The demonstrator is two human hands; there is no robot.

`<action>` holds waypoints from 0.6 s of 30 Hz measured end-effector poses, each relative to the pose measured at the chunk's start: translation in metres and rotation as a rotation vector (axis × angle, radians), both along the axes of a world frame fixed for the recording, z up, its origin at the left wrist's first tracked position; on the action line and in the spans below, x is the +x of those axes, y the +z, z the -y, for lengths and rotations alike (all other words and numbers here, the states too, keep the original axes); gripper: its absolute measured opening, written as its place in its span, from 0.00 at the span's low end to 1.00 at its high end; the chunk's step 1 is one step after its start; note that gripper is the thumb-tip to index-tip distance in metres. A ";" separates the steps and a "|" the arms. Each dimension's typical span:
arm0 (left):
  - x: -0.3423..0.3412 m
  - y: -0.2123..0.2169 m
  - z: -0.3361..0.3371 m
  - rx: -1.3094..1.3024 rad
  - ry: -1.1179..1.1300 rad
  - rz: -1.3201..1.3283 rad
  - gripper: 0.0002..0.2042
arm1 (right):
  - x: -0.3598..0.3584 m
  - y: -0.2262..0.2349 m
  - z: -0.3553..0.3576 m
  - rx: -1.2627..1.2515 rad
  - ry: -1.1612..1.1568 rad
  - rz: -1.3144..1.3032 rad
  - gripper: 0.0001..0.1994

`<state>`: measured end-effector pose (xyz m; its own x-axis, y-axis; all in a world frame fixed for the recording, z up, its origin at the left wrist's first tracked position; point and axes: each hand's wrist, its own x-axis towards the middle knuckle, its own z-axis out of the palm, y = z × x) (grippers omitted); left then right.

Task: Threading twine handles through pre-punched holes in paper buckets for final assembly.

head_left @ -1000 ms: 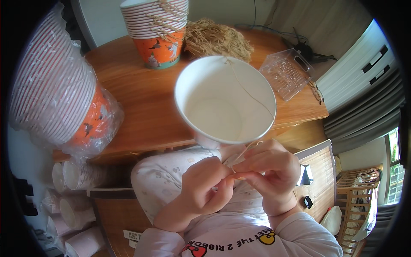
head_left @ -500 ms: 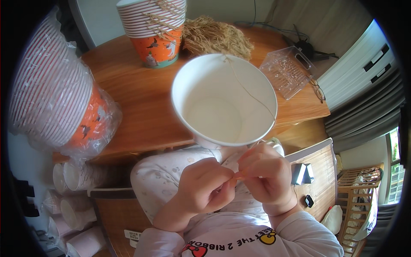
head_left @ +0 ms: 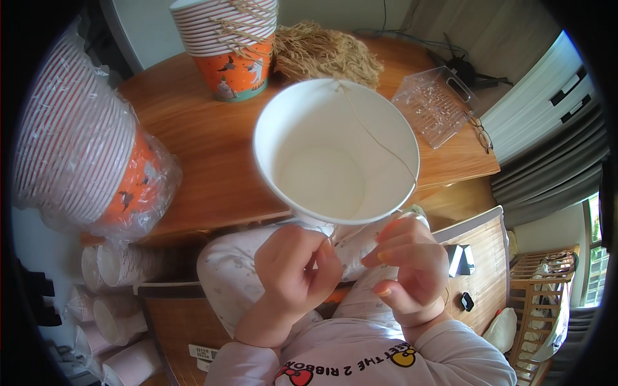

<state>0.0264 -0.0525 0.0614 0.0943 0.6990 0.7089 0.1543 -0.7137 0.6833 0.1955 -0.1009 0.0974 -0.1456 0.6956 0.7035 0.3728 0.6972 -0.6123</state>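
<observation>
A white paper bucket stands tilted toward me at the table's near edge, its open mouth facing up. A thin tan cord hangs from its far rim across the inside to the right rim. Just below the near rim, my left hand is closed, thumb pressed to the forefinger; a thin pale tip shows there, too small to name. Beside it my right hand has thumb and fingers apart, with nothing visible between them. Its upper fingers are close under the bucket's rim.
Nested orange-patterned buckets stand at the back, next to a heap of tan cords. A clear plastic box with small pieces and eyeglasses lie right. Plastic-wrapped buckets stand left; more white buckets lie below.
My hands have moved apart from their touching pinch. The right thumb and fingers have spread; the left hand has shifted slightly up and left, still closed.
</observation>
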 end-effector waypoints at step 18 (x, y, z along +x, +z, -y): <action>0.008 0.002 0.001 0.029 0.030 -0.062 0.05 | 0.004 0.002 0.000 0.014 0.006 0.065 0.15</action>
<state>0.0339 -0.0535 0.0629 0.1178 0.6813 0.7224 0.2177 -0.7275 0.6506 0.1993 -0.1009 0.0991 -0.1954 0.6845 0.7024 0.4075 0.7081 -0.5767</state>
